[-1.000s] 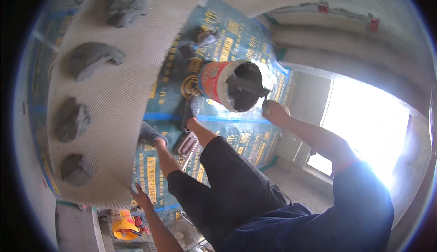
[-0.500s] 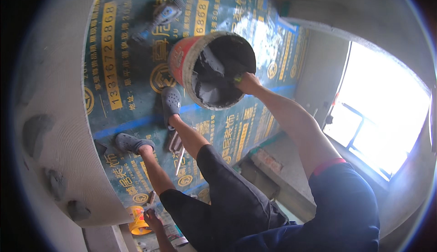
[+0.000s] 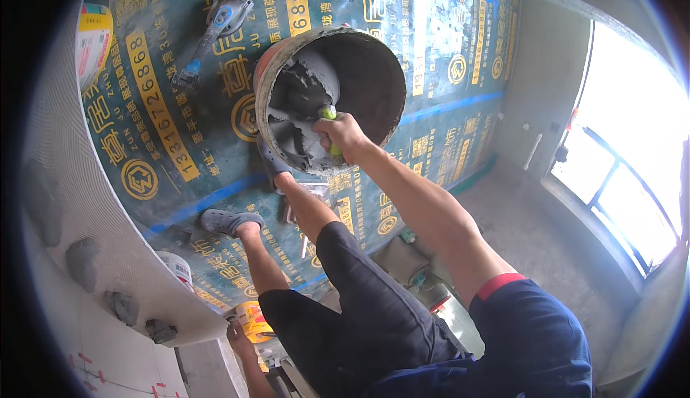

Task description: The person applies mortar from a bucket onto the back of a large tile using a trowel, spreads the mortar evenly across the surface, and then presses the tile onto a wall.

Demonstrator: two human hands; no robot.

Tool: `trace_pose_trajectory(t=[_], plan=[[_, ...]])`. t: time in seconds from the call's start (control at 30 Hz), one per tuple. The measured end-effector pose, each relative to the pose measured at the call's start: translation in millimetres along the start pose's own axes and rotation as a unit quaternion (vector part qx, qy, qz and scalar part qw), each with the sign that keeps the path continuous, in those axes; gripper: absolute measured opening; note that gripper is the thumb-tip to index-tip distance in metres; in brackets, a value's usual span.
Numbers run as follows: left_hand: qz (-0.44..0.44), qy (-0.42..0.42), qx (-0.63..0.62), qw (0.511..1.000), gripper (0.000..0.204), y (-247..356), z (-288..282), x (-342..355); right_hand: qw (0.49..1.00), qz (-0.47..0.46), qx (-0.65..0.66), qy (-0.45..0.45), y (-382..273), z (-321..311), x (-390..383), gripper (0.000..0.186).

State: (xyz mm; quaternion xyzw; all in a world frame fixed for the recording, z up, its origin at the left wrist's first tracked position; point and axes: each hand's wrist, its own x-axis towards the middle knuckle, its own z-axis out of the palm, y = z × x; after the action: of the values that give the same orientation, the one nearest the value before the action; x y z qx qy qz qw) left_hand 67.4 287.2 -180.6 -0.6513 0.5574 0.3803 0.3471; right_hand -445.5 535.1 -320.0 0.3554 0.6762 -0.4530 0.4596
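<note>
My right hand (image 3: 345, 139) is closed around the bright green handle of a trowel (image 3: 328, 113), inside a large bucket (image 3: 392, 60). The trowel's blade does not show. Thick grey mortar (image 3: 305, 81) is heaped along one side of the bucket, and its other inner wall is smeared grey. At the lower left, my left hand (image 3: 241, 340) has its fingers curled by the corner of a big pale panel (image 3: 118, 214); what they grip is hidden. Combed ridges and several grey mortar lumps (image 3: 83, 263) cover that panel.
A grey and blue power tool (image 3: 219, 28) lies on the green printed floor sheet (image 3: 180, 110). White and yellow buckets (image 3: 97, 38) stand beyond the panel. A yellow tub (image 3: 255, 321) is beside my left hand. My grey clogs (image 3: 231, 222) stand near the bucket. A bright window is at right.
My right hand has moved left inside the bucket, toward the mortar, bringing more of the green handle into view. The view has shifted, showing more buckets. My left hand now appears closer to the panel's corner.
</note>
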Motion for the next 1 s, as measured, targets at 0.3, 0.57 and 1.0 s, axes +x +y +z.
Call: trace_pose_trajectory(t=[0.3, 0.57, 1.0], plan=[[-0.023, 0.002, -0.015, 1.000, 0.051, 33.6, -5.2, -7.7, 0.974, -0.104, -0.203, 0.005, 0.0, -39.7, -25.9, 0.021], [0.033, 0.000, 0.024, 0.999, 0.043, -16.9, 22.6, 26.6, 0.946, -0.180, -0.262, 0.063, -2.1, -58.3, -61.4, 0.023], [0.077, 0.087, -0.174, 0.978, 0.040, -68.1, 50.0, 1.2, 0.819, -0.290, -0.486, -0.096, -35.4, 32.8, -257.7, 0.024]])
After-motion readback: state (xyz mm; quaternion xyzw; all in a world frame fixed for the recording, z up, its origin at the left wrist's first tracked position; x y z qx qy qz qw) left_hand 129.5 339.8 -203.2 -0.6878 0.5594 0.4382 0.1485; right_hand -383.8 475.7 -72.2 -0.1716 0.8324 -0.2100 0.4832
